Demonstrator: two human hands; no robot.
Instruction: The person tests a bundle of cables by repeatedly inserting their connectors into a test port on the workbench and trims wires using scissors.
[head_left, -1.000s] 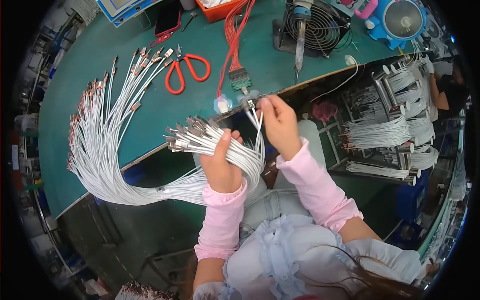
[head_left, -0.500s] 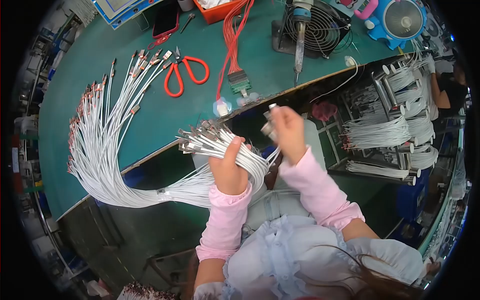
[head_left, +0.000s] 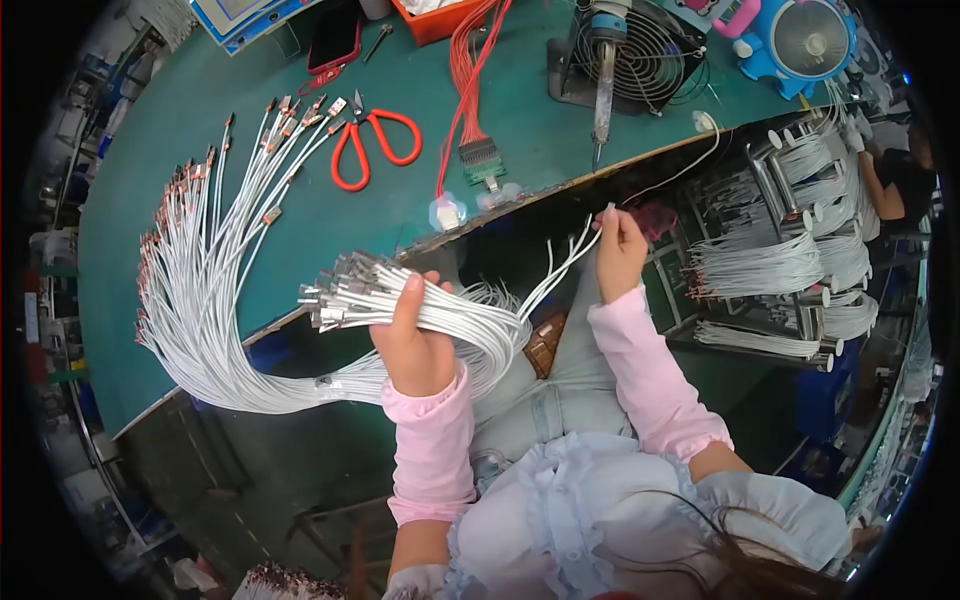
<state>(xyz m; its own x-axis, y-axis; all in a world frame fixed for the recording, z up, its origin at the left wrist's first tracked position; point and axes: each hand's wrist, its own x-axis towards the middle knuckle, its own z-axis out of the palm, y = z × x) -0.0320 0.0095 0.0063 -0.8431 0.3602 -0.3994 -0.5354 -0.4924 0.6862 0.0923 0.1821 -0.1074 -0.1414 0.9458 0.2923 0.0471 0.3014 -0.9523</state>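
Note:
My left hand (head_left: 415, 345) is wrapped round a thick bunch of white cables (head_left: 470, 330), thumb on top. Their metal plugs (head_left: 350, 285) stick out to the left, over the table edge. Off to the right, my right hand (head_left: 622, 250) pinches the end of a white cable (head_left: 575, 262) between thumb and fingers. A few other loose ends stand up beside that cable. The bunch runs back to a tied bundle (head_left: 325, 388), whose far ends fan out over the green table (head_left: 300, 235) and show orange-brown tips.
Red-handled scissors (head_left: 375, 145) lie near the fanned cables. A green test board (head_left: 483, 165) with red wires sits close to the table edge. Behind it are a soldering iron (head_left: 603, 100), a black fan (head_left: 645, 60) and a phone (head_left: 335, 40). Cable racks (head_left: 770, 260) stand at right, with another person (head_left: 895, 180) beyond.
My left hand has moved left and slightly down with the bunch. My right hand has shifted right and away from it, drawing a few cable ends out straighter.

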